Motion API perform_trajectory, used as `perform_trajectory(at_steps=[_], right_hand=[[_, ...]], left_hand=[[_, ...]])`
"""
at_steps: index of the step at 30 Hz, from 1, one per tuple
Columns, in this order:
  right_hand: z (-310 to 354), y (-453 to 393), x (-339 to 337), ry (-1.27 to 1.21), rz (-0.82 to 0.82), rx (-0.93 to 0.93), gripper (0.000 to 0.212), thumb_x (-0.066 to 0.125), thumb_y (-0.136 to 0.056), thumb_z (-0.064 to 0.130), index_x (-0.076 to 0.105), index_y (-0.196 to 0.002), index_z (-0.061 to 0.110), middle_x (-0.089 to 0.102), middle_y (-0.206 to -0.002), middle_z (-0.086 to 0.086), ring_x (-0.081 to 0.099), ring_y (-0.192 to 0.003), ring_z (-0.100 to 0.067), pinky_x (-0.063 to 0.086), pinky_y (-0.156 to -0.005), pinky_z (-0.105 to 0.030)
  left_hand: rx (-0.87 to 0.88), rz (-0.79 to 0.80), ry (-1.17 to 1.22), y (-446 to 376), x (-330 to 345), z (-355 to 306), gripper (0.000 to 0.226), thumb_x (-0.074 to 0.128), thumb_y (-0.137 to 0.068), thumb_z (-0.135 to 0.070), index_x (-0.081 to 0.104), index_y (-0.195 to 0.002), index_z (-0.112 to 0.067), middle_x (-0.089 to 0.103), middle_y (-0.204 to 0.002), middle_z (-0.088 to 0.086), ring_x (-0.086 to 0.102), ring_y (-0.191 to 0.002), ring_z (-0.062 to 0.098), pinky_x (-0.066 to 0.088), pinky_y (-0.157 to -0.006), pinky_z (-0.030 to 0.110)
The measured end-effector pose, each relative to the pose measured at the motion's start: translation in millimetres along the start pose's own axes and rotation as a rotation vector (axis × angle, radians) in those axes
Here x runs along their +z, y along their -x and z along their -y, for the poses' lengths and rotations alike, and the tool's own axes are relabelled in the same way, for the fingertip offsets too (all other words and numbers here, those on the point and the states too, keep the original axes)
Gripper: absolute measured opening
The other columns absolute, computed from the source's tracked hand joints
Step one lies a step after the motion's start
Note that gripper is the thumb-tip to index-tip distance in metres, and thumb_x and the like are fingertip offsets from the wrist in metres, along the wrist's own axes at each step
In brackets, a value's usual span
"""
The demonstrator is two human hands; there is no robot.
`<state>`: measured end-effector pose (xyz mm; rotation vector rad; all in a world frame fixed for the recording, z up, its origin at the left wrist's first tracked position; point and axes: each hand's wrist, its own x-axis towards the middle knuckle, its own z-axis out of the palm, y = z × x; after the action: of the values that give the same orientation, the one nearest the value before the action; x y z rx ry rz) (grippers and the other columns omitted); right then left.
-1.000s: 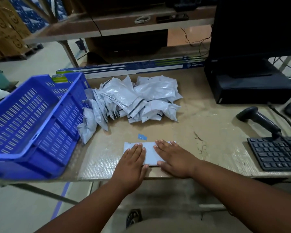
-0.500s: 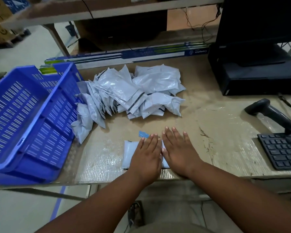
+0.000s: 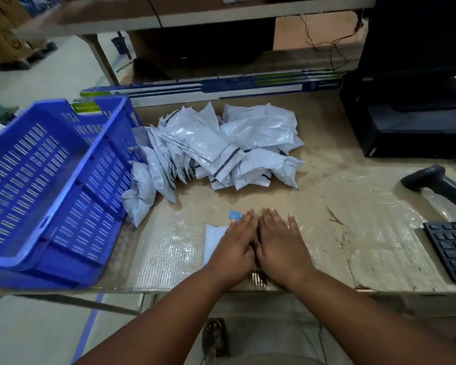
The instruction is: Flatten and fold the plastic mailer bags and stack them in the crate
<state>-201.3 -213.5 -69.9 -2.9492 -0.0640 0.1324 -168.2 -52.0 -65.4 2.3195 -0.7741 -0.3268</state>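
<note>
A flat white mailer bag (image 3: 214, 239) lies near the table's front edge, mostly covered by my hands. My left hand (image 3: 234, 250) presses on it with straight fingers. My right hand (image 3: 281, 246) lies flat right beside the left one, fingers spread, pressing down. A heap of several crumpled grey-white mailer bags (image 3: 216, 151) sits further back on the table. The blue slotted crate (image 3: 50, 185) stands at the left, tilted over the table's edge, with nothing visible inside.
A small blue scrap (image 3: 234, 215) lies just beyond my left fingertips. A barcode scanner (image 3: 437, 183) and black keyboard (image 3: 453, 251) are at the right. A black monitor base (image 3: 411, 127) and long flat boxes (image 3: 221, 86) stand behind the heap.
My hands have slid together over the mailer and moved toward its right part, so more of its left end shows. The camera has tilted down.
</note>
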Motion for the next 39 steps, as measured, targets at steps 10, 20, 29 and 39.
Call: perform_trajectory(at_steps=[10, 20, 29, 39], right_hand=[[2, -7, 2, 0.161, 0.067, -0.012, 0.084, -0.004, -0.098, 0.054, 0.008, -0.168, 0.010, 0.003, -0.177, -0.012, 0.004, -0.163, -0.028, -0.003, -0.129, -0.056], [34, -15, -37, -0.628, -0.090, 0.003, 0.057, 0.029, -0.114, 0.040, 0.018, -0.168, 0.024, 0.014, -0.175, 0.006, 0.007, -0.161, -0.006, -0.001, -0.132, -0.034], [34, 18, 18, 0.149, 0.085, -0.333, 0.078, 0.023, -0.106, 0.059, 0.017, -0.168, 0.011, 0.003, -0.177, -0.010, 0.000, -0.163, -0.028, 0.016, -0.128, -0.059], [26, 22, -1, 0.075, 0.055, -0.313, 0.078, 0.019, -0.103, 0.071, 0.011, -0.169, 0.030, 0.000, -0.177, -0.008, -0.002, -0.164, -0.027, 0.008, -0.130, -0.057]], left_hand=[[0.014, -0.139, -0.640, 15, 2, 36, 0.066, 0.028, -0.110, -0.043, 0.024, -0.168, -0.009, 0.021, -0.176, 0.009, 0.009, -0.164, 0.022, 0.014, -0.131, 0.050], [-0.102, -0.041, -0.146, 20, -30, 42, 0.071, 0.025, -0.107, -0.045, 0.008, -0.170, -0.017, 0.002, -0.178, 0.001, -0.005, -0.163, 0.011, -0.001, -0.133, 0.039], [0.107, -0.083, -0.528, 94, -28, 59, 0.070, 0.044, -0.110, -0.036, 0.020, -0.168, -0.008, 0.007, -0.178, 0.009, 0.001, -0.165, 0.022, 0.018, -0.132, 0.049], [0.033, -0.049, -0.605, 86, -30, 40, 0.071, 0.046, -0.101, -0.044, 0.040, -0.161, -0.007, 0.033, -0.171, 0.013, 0.027, -0.160, 0.028, 0.034, -0.125, 0.048]])
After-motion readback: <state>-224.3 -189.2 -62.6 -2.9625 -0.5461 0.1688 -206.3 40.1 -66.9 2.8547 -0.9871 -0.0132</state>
